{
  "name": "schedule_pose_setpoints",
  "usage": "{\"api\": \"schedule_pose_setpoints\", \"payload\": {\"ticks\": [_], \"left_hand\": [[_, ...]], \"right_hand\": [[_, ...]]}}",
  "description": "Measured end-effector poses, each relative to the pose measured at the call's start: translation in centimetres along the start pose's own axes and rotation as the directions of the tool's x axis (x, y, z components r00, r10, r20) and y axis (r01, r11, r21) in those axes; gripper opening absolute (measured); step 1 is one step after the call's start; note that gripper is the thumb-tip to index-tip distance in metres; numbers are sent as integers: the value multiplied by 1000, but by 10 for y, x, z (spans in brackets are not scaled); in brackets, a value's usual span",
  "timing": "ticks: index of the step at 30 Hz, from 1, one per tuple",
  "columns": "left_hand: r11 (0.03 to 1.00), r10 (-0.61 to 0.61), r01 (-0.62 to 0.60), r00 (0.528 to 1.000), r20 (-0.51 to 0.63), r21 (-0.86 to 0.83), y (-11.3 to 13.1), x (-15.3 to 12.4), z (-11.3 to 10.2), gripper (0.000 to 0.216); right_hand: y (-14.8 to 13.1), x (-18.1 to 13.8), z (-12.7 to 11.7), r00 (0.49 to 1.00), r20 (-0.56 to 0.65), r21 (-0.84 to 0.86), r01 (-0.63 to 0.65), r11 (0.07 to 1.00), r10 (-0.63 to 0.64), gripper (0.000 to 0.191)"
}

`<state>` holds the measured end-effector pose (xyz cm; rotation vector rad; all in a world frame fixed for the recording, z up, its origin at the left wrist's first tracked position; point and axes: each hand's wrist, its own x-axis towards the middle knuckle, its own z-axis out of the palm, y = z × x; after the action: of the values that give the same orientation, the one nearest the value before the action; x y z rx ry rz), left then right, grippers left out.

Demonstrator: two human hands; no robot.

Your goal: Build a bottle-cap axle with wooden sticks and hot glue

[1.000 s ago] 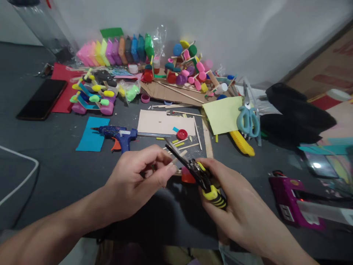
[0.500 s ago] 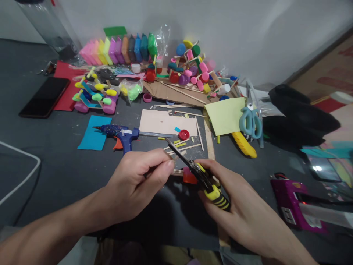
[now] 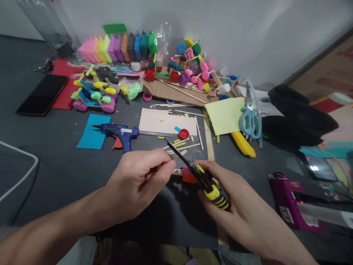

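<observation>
My left hand [image 3: 138, 180] is closed in a pinch on a thin wooden stick [image 3: 178, 171] low in the middle of the view. My right hand [image 3: 242, 209] is wrapped round the yellow-and-black handle of a pair of black cutters [image 3: 198, 173], whose long blades point up and left across the stick's end. A small red piece [image 3: 188, 176] sits just behind the blades, partly hidden by them. Both hands hover over the dark grey table [image 3: 60, 165].
A blue glue gun [image 3: 118, 132] lies on teal paper. Behind it are a pale card [image 3: 165, 123], loose sticks, a red cap [image 3: 183, 134], yellow paper, light blue scissors [image 3: 249, 121], a yellow knife [image 3: 242, 143], clay packs [image 3: 118, 46], a phone [image 3: 41, 95] and a magenta tool [image 3: 289, 200].
Both hands hold their grip. The cutters and stick have barely shifted; the view has moved slightly.
</observation>
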<state>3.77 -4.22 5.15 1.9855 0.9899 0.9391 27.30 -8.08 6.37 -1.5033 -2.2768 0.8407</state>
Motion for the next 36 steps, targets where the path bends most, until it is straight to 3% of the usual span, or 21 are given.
{"api": "schedule_pose_setpoints", "payload": {"ticks": [7, 21, 30, 36], "left_hand": [[1000, -14, 14, 1000, -1, 14, -1, 0, 0, 29], [999, -28, 27, 1000, 13, 31, 2, -1, 0, 31], [984, 58, -45, 996, -71, 171, -1, -1, 4, 15], [961, 118, -104, 992, -39, 256, -1, -1, 1, 29]], "right_hand": [[-2, 3, -2, 999, 41, 10, -32, 999, 32, 49], [-2, 0, 1, 1000, 8, -42, 4, 999, -3, 46], [-8, 7, 1, 1000, -22, -85, 16, 996, -18, 36], [-8, 7, 3, 998, -43, -73, 43, 996, -46, 40]]}}
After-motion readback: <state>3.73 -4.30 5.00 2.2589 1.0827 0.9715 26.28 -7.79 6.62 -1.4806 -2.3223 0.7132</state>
